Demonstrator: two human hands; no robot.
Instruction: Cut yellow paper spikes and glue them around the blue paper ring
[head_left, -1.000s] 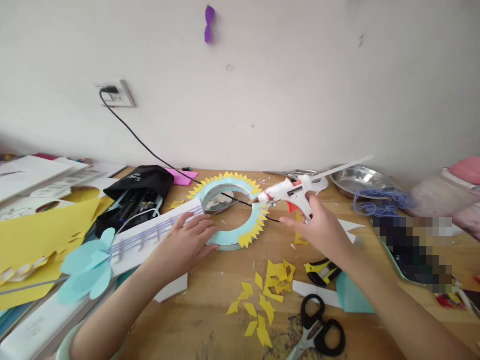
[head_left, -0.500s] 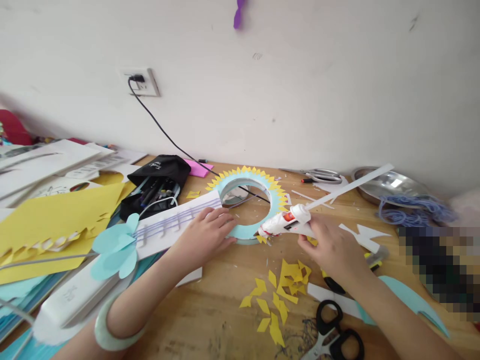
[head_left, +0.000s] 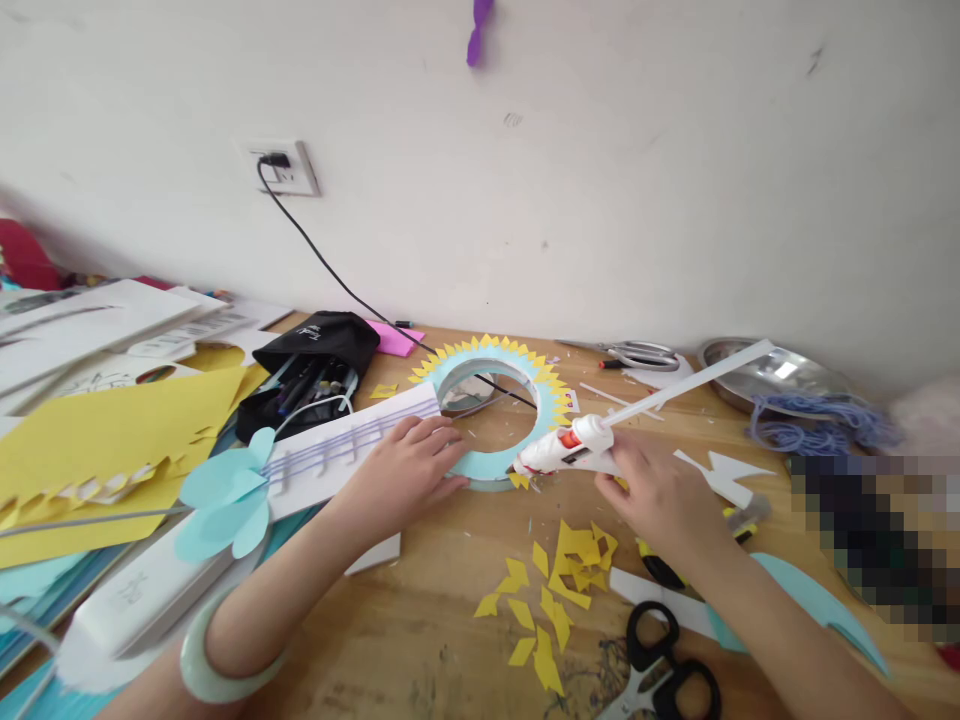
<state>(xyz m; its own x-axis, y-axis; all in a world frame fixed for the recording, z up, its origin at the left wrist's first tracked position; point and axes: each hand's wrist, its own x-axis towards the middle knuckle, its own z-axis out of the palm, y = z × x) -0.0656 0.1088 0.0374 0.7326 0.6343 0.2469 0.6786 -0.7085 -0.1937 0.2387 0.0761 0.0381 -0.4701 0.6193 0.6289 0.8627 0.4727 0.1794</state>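
A light blue ring (head_left: 487,465) edged with yellow paper points around its back and right side lies on the table. My left hand (head_left: 409,470) rests on the ring's left front and on the end of a white neck-like strip (head_left: 322,450) strung with purple yarn. In my right hand (head_left: 664,495) is a white glue gun (head_left: 570,445) with a long glue stick out of its back. The nozzle meets the ring's front right edge, close to a small yellow piece (head_left: 520,481). Pale blue paper petals (head_left: 225,490) sit at the strip's left end.
Loose yellow pieces (head_left: 577,555) and black-handled scissors (head_left: 656,670) lie in front. A metal bowl (head_left: 787,370) with purple yarn (head_left: 817,425) is at the back right. Left are a black pencil case (head_left: 322,345), yellow paper (head_left: 112,430) and a white power strip (head_left: 150,600).
The view has shifted slightly. The glue gun's nozzle stays at the ring's front right edge, and its rear end has dipped a little. Both hands keep nearly the same place.
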